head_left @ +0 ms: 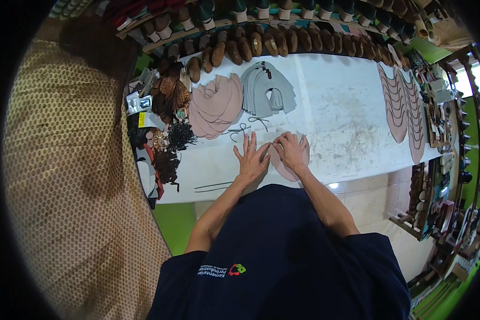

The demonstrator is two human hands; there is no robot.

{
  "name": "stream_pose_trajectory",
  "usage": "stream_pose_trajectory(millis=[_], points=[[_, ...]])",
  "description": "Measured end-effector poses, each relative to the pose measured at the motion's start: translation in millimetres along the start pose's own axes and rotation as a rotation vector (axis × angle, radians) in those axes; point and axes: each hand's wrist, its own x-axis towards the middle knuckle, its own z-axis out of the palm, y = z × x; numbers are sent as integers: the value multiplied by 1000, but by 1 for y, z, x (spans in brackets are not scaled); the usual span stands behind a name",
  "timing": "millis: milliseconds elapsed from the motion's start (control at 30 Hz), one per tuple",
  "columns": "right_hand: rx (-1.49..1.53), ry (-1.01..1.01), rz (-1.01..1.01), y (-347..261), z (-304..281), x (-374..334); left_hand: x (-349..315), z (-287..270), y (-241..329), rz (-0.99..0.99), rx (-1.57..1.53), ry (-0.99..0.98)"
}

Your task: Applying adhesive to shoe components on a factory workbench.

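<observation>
A pink shoe-upper piece (284, 166) lies at the table's near edge, partly hidden under my right hand (290, 151). The right fingers are bent and pinched together at its upper left edge. Beside it, my left hand (252, 161) has its outer fingers spread over the table, while the index finger reaches toward the right fingertips. Whatever small thing may be between the two hands is too small to make out. Just beyond the left hand are small dark cord bows (242, 129). Two straight dark cords (213, 187) lie to its left.
On the white table (336, 112) are fanned pink pieces (216, 106) and grey pieces (269, 90), with rows of pink curved pieces (397, 106) at the right. Brown shoe lasts (256, 42) line the back. Dark lace bundles (181, 133) crowd the left edge, next to a patterned curtain (74, 160).
</observation>
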Motion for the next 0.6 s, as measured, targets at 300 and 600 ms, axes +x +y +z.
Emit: stream_pose_trajectory(millis=[300, 600], points=[[-23, 3, 57, -7, -1, 7, 2, 1, -1, 14, -3, 6], [-35, 54, 76, -12, 2, 5, 1, 1, -2, 10, -15, 10]])
